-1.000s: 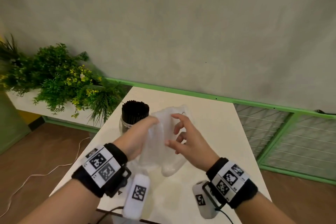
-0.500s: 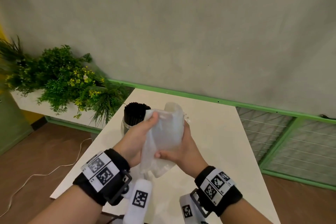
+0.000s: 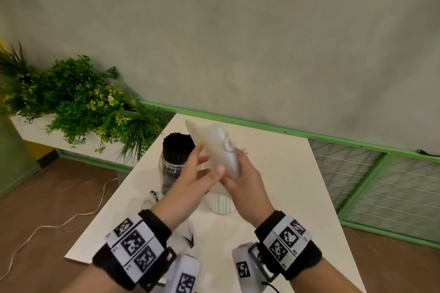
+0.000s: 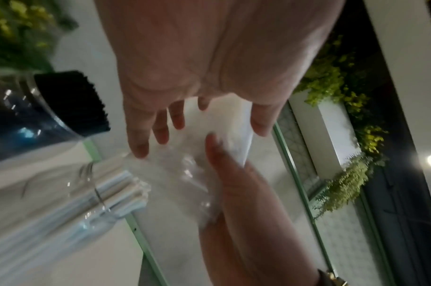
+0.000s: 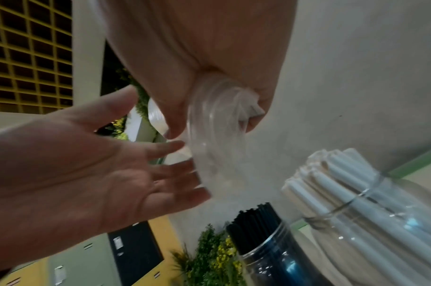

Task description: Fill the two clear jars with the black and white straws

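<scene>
- Clear, crumpled plastic bag [image 3: 220,150] is held above the white table [image 3: 273,173], over the two jars; the right hand [image 3: 242,181] grips its lower end, thumb and fingers curled round the bunched film.
- The right wrist view shows the film twisted tight inside that fist [image 5: 224,108].
- The left hand [image 3: 192,178] is beside the bag on its left, palm towards it, fingers straight and slightly spread; the fingertips [image 4: 141,149] touch the film or lie just beside it, I cannot tell which.
- The black straws [image 3: 178,147] stand upright in a clear jar [image 3: 170,171] at the far left of the table, packed full.
- The white straws [image 5: 332,174] stand in the second clear jar [image 5: 381,232], just right of the first, mostly hidden under the hands in the head view.
- A green plant [image 3: 78,102] sits left of the table.
</scene>
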